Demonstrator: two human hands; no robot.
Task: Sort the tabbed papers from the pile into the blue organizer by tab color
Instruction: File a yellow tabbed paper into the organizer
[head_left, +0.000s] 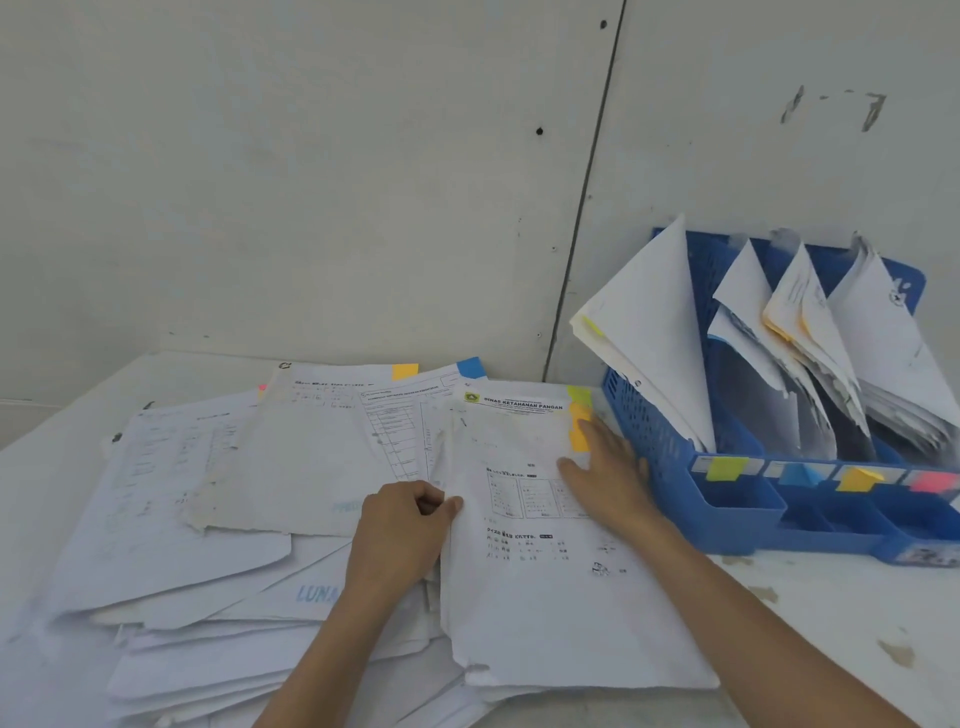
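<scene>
A blue perforated plastic organizer (670, 467) stands on the white table (831, 623), with white papers leaning in its slots. Just left of it spreads the loose pile of white tabbed papers (234, 519). The left hand (402, 530) pinches the left edge of the top printed sheet (545, 597) between its thumb and curled fingers. The right hand (608, 467) lies flat with straight fingers on that sheet's edge by the orange tabs (578, 439), just beside the organizer's wall.

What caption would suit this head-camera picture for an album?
Left hand pinches the top sheet, right hand rests flat on it, beside the blue organizer.
</scene>
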